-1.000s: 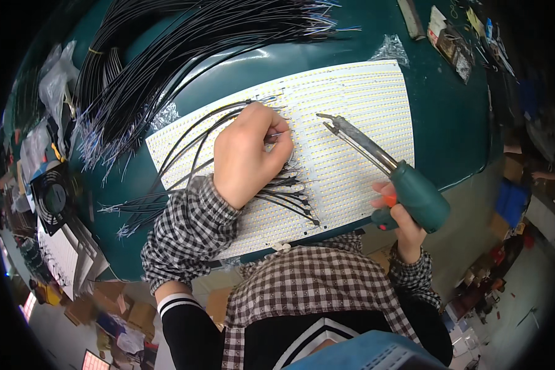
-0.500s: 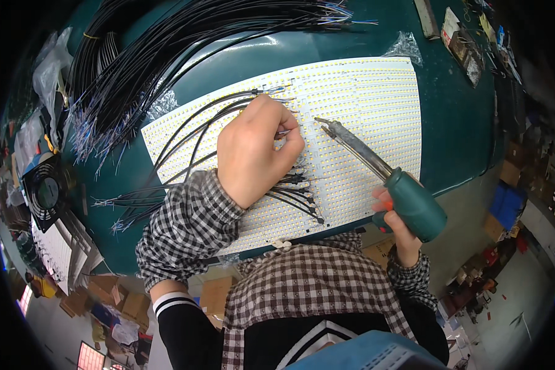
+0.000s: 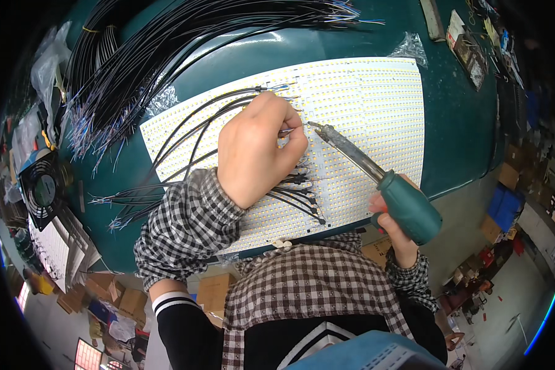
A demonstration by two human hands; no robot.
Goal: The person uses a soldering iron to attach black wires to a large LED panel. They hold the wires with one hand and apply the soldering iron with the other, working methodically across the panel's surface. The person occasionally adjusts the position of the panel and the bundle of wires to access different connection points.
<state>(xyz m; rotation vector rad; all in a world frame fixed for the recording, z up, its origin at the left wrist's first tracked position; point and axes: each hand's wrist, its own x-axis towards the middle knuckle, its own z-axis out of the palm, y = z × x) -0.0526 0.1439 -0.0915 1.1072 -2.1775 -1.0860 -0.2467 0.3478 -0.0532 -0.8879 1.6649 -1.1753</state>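
Observation:
My left hand (image 3: 256, 148) rests on a white LED panel (image 3: 376, 105) and pinches the end of a thin black wire (image 3: 191, 132) against it. My right hand (image 3: 396, 229) grips the green handle of a soldering iron (image 3: 376, 176). The iron's tip sits right beside my left fingertips, at the wire end. Several black wires (image 3: 299, 197) lie joined to the panel in a row below my left hand.
A big bundle of loose black wires (image 3: 166, 43) lies across the dark green table (image 3: 456, 123) at the back left. A small black fan (image 3: 43, 185) sits at the left edge. Clutter and small boxes (image 3: 468, 43) line the right edge. Cardboard boxes (image 3: 129, 302) stand on the floor below.
My left hand has shifted slightly right along the panel with the wire. The soldering iron's tip has moved in from the right until it meets my left fingertips.

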